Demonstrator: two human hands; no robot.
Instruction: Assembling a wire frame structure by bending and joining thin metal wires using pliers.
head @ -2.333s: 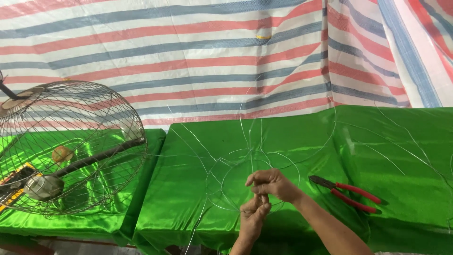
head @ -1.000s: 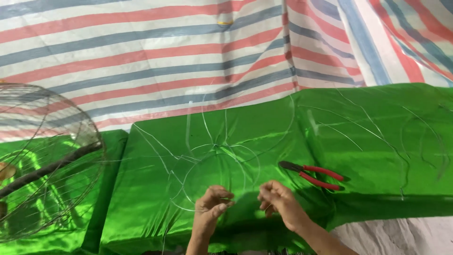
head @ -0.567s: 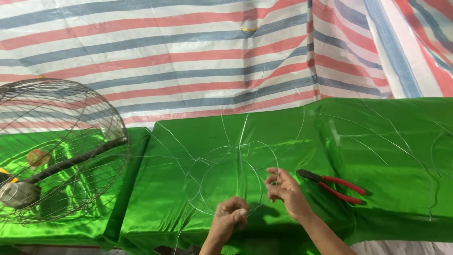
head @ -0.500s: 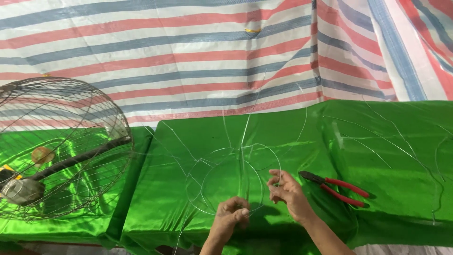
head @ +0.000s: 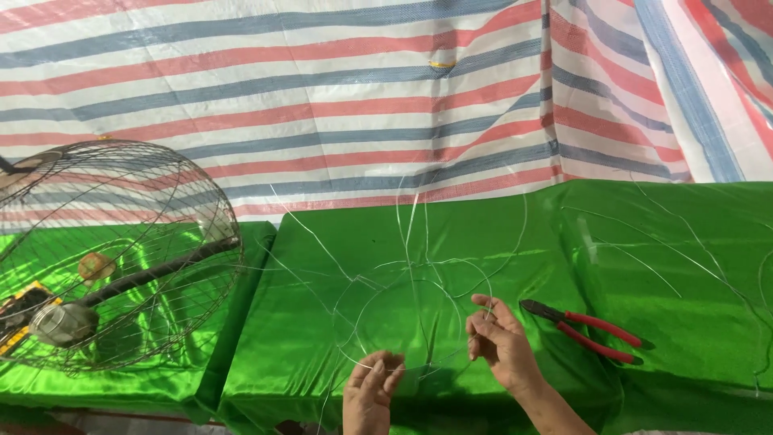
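Both hands pinch one tangle of thin wire hoops [head: 415,302]: left hand [head: 370,393] at its lower edge, right hand [head: 501,342] alongside. One pair of red pliers [head: 592,332] just right; one fan cage [head: 105,250] far left.

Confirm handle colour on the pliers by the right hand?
Red handles on the pliers, dark jaws; head view.

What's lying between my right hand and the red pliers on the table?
Nothing but bare green cloth. In the head view, the right hand pinches thin wire loops on its left side, and the red pliers lie apart to its right.
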